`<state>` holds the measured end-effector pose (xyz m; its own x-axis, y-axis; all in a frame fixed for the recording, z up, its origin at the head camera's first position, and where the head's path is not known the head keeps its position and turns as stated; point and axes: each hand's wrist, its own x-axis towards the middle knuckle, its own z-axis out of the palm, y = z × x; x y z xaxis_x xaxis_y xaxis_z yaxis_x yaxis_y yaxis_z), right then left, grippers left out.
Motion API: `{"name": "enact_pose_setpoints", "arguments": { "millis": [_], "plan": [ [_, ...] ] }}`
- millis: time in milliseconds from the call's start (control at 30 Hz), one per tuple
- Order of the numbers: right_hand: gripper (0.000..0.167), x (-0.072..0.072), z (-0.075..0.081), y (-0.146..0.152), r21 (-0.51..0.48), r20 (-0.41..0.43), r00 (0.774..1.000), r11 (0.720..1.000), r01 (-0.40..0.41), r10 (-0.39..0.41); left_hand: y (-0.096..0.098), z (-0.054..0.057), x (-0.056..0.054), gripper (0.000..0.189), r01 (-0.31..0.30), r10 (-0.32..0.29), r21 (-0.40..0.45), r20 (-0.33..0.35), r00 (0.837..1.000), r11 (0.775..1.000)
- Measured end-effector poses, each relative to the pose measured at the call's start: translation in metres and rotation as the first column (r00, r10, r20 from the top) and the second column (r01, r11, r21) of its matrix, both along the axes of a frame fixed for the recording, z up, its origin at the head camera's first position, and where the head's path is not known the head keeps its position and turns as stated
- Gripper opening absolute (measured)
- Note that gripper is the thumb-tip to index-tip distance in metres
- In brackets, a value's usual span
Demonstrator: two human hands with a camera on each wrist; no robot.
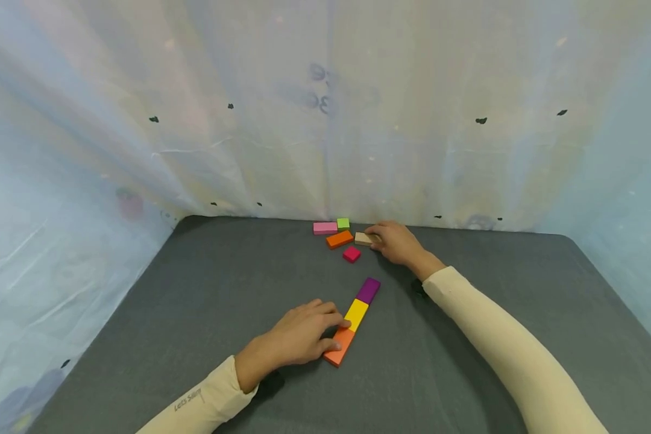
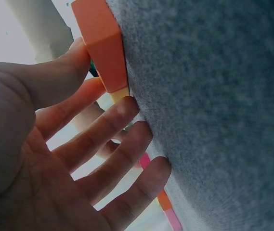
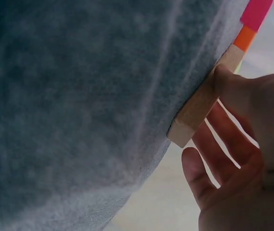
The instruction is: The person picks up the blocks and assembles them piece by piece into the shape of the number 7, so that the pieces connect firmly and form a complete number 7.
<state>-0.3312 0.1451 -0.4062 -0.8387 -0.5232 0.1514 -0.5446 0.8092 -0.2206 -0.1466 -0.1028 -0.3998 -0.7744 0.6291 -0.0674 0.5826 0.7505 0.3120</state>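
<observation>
A row of three blocks lies end to end on the dark table: a light orange block (image 1: pixel 339 347), a yellow block (image 1: pixel 356 314) and a purple block (image 1: pixel 368 290). My left hand (image 1: pixel 302 333) rests at the near end of this row. Its thumb touches the light orange block (image 2: pixel 100 48) and its index fingertip lies close to the joint with the yellow one; the other fingers are extended loosely. Farther back, my right hand (image 1: pixel 398 242) pinches a bare wooden block (image 3: pixel 202 106) between thumb and fingers, its underside at the tabletop.
Left of the wooden block lie a darker orange block (image 1: pixel 339 239), a pink block (image 1: pixel 325 228), a small green block (image 1: pixel 343 223) and a small red-pink block (image 1: pixel 351 254). A pale plastic sheet (image 1: pixel 390 150) hangs behind the table's (image 1: pixel 239 271) back edge.
</observation>
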Motion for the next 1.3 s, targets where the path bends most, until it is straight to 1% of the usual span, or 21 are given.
{"name": "enact_pose_setpoints", "arguments": {
  "millis": [133, 300, 533, 867, 1100, 1300],
  "plan": [
    [0.039, -0.001, 0.000, -0.001, 0.009, 0.019, 1.000, 1.000, 0.017, -0.017, -0.001, 0.000, -0.001, 0.038, 0.002, -0.002, 0.002, -0.007, 1.000, 1.000],
    [0.038, 0.000, 0.001, -0.001, 0.008, 0.003, 1.000, 1.000, 0.017, -0.017, -0.001, 0.001, 0.000, 0.038, 0.002, -0.002, -0.003, -0.003, 1.000, 1.000],
    [0.038, 0.003, 0.004, 0.000, -0.023, -0.034, 0.999, 1.000, -0.002, 0.001, -0.001, 0.001, -0.001, 0.039, -0.005, 0.005, -0.012, 0.002, 1.000, 1.000],
    [0.036, 0.014, 0.011, 0.015, -0.109, -0.045, 0.999, 0.994, -0.016, 0.011, 0.007, 0.003, 0.001, 0.038, -0.005, 0.005, -0.016, 0.001, 1.000, 1.000],
    [0.035, 0.014, 0.008, 0.020, -0.116, -0.051, 0.998, 0.993, -0.028, 0.022, 0.006, 0.005, -0.001, 0.039, -0.009, 0.009, -0.029, 0.009, 1.000, 1.000],
    [0.035, 0.016, 0.007, 0.024, -0.122, -0.029, 0.999, 0.992, -0.027, 0.024, 0.007, 0.005, 0.000, 0.039, -0.003, 0.004, -0.031, 0.008, 1.000, 0.999]
  ]
}}
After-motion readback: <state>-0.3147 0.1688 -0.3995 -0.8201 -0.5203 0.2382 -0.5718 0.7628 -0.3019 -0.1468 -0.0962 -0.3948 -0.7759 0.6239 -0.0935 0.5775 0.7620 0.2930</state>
